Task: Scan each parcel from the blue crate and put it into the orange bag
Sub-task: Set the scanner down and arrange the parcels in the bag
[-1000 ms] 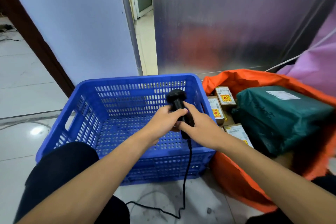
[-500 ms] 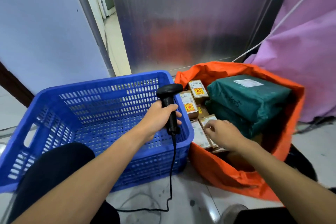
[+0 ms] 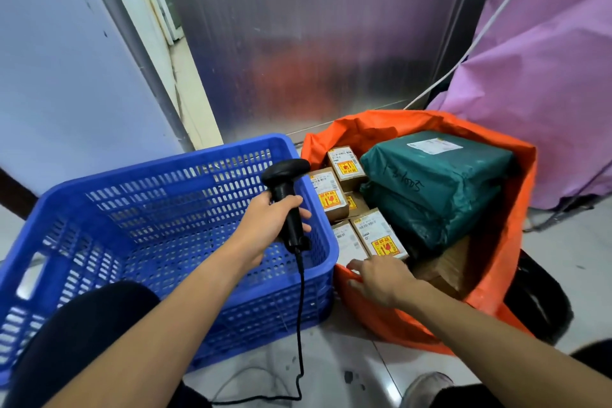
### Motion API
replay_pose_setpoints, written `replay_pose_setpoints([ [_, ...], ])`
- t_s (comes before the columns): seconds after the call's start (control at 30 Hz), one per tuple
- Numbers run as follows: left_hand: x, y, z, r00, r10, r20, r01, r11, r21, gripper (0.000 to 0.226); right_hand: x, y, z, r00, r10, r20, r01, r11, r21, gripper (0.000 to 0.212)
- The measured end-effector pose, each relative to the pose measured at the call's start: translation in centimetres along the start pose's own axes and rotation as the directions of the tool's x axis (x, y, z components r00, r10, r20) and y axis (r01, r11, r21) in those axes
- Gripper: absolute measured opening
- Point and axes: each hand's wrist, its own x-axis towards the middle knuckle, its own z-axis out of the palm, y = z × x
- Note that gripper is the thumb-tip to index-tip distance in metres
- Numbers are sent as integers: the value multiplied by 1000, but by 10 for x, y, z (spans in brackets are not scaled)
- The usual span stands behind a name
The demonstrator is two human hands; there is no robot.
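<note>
I see the left hand (image 3: 265, 225) wrapped around the grip of the black handheld scanner (image 3: 287, 205), fingers curled tight on the handle. It holds the scanner upright over the right-hand end of the blue crate (image 3: 165, 161), with the head tipped towards the crate's far wall. The scanner's black cable (image 3: 301, 308) drops over the crate's near wall and loops on the tiled floor (image 3: 347, 358). The right hand (image 3: 381, 278) holds nothing. Its fingers are spread and nearly straight, lying across the near rim of the orange bag (image 3: 381, 321), with the fingertips pointing towards the crate. I cannot tell whether the thumb is pressing the fabric. The bag stands just beside the crate, on its right, mouth open. Every parcel I can see lies inside the bag. Several small cardboard boxes (image 3: 344, 166) with yellow-and-red stickers are packed along the side nearest the crate. The closest one (image 3: 381, 235) sits right at the fingertips. A large green parcel (image 3: 437, 182) with a white label fills the bag's far right side. A ribbed metal panel (image 3: 314, 43) stands behind the crate and bag, with a purple sheet (image 3: 546, 93) to its right.
</note>
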Motion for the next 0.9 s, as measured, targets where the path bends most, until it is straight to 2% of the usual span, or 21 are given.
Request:
replay_pose_setpoints([
  [0.17, 3, -3, 2, 1000, 10, 27, -7, 995, -98, 25, -2, 0, -5, 999, 32, -3, -32, 999, -21, 54],
  [0.3, 6, -8, 4, 999, 25, 32, -20, 992, -126, 25, -3, -10, -3, 1000, 14, -16, -14, 1000, -14, 48],
  [0.4, 7, -9, 6, 998, 45, 46, -37, 986, -160, 25, -5, -9, -4, 995, 89, -47, -87, 996, 35, 45],
  [0.5, 12, -10, 7, 997, 72, 25, -67, 982, -178, 23, -6, 3, -7, 984, 163, -65, -153, 980, 130, 39],
  [0.6, 17, -14, 4, 997, 80, 17, -75, 975, -210, 22, -8, 10, -10, 966, 247, -73, -221, 940, 260, 44],
  [0.7, 21, -14, 2, 998, 61, 9, -56, 960, -273, 12, -11, 11, -14, 947, 317, -50, -274, 880, 388, 47],
  [0.9, 26, -4, 6, 996, 53, -70, -69, 965, -253, 16, -18, 10, -19, 921, 379, -91, -274, 794, 542, 44],
])
